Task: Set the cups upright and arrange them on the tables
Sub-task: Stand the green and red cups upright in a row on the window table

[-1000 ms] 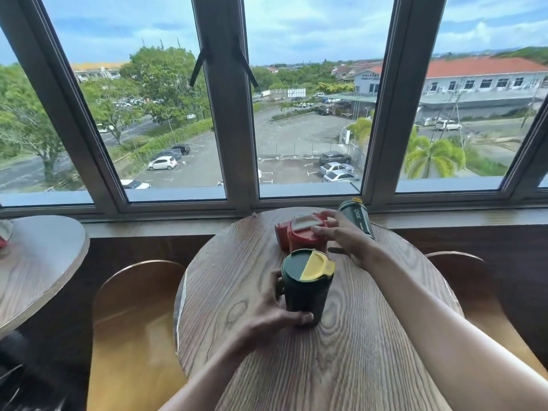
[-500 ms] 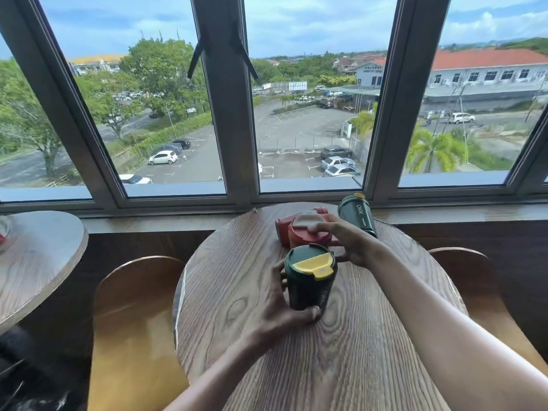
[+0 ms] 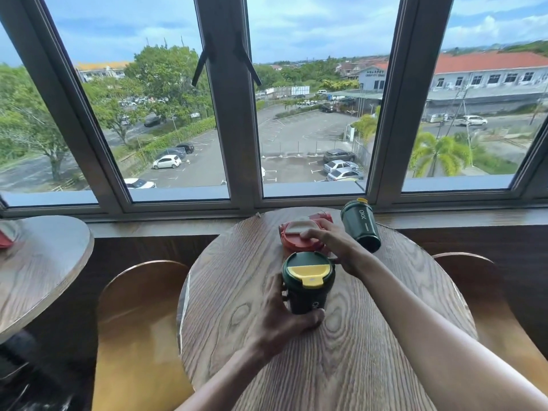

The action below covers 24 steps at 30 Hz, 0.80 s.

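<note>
On the round wooden table (image 3: 341, 360) a dark green cup with a yellow lid (image 3: 308, 281) stands upright, and my left hand (image 3: 284, 318) grips its lower body. Behind it a red cup with a pale lid flap (image 3: 296, 237) stands upright, my right hand (image 3: 338, 243) wrapped round its right side with fingertips on the lid. A second dark green cup marked OKK (image 3: 360, 225) lies tipped over at the back right, beside my right hand. Another red shape (image 3: 321, 217) shows behind the red cup, mostly hidden.
A window ledge and frame (image 3: 237, 203) run just behind the table. Curved wooden chair backs stand at the left (image 3: 139, 321) and right (image 3: 486, 307). A second round table (image 3: 44, 271) sits at far left with a red object (image 3: 6, 237) at the frame's edge.
The red cup has come up from a tilt to upright under my right hand. My left hand has stayed on the green cup, which has turned a little.
</note>
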Each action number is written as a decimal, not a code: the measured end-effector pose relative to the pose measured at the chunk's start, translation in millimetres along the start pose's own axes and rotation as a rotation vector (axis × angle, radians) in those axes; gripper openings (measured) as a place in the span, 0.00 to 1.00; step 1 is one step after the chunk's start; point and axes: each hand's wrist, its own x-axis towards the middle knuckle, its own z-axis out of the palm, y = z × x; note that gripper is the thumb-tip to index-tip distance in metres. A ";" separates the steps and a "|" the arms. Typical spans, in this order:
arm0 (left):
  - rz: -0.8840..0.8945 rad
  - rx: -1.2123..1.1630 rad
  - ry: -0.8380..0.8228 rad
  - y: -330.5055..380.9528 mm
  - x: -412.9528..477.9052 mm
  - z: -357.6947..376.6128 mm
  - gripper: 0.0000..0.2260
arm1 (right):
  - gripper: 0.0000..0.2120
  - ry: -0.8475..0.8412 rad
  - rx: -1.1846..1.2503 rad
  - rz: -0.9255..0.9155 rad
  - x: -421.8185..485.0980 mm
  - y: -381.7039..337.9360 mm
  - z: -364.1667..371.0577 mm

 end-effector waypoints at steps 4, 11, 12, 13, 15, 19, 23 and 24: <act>-0.006 0.005 -0.043 -3.3 -3.0 -4.2 0.34 | 0.23 -0.056 0.010 0.016 -2.0 3.7 -2.2; 0.041 -0.009 0.185 16.0 24.2 -27.1 0.30 | 0.15 0.496 -0.031 -0.216 1.3 11.1 -31.4; 0.052 0.023 0.212 24.2 35.7 -28.9 0.28 | 0.13 0.595 -0.107 -0.207 7.2 11.3 -40.3; 0.065 0.052 0.229 32.0 46.8 -29.7 0.25 | 0.13 0.648 -0.190 -0.178 16.3 13.0 -49.9; 0.092 0.114 0.236 46.1 67.2 -29.3 0.20 | 0.19 0.639 -0.365 -0.059 33.6 14.7 -65.5; 0.106 0.353 0.043 66.1 84.0 -25.4 0.20 | 0.34 0.555 -0.469 0.169 61.4 20.5 -81.4; 0.102 0.522 -0.103 68.0 80.8 -25.2 0.27 | 0.42 0.518 -0.307 0.271 85.7 30.2 -91.2; 0.098 0.524 -0.111 66.8 80.0 -26.2 0.28 | 0.43 0.506 -0.249 0.286 88.4 32.3 -91.8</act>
